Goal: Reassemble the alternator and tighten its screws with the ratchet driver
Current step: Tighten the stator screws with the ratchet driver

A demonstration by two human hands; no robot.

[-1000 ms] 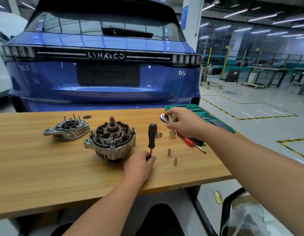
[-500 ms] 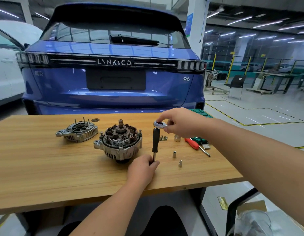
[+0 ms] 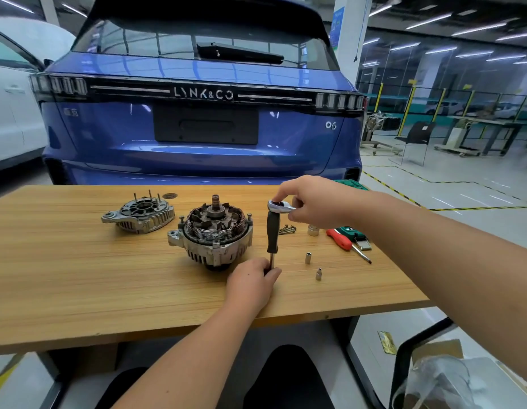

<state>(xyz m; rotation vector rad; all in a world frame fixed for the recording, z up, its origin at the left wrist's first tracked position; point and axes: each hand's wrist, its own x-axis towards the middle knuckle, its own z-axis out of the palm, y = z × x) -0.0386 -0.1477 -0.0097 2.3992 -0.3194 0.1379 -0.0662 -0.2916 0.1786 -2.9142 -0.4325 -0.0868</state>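
Alternator body (image 3: 212,235) open, mid-tabletop, shaft up, windings exposed.

End cover (image 3: 140,213) sits off it to the left, nearer the far edge of the tabletop (image 3: 64,276), studs up. Left hand (image 3: 250,283) pinches the lower shaft of the black-handled driver (image 3: 272,231), which stands upright just right of the alternator body, tip on the tabletop. Right hand (image 3: 312,202) grips the ratchet head (image 3: 280,206) and holds it on top of the driver handle, fingers curled round it. Loose screws (image 3: 287,229) lie just behind the driver. Large socket (image 3: 313,230) and two small sockets (image 3: 308,258) stand to the right. Red-handled screwdriver (image 3: 344,242) near the right edge; green tool case (image 3: 349,184) at the far right corner.
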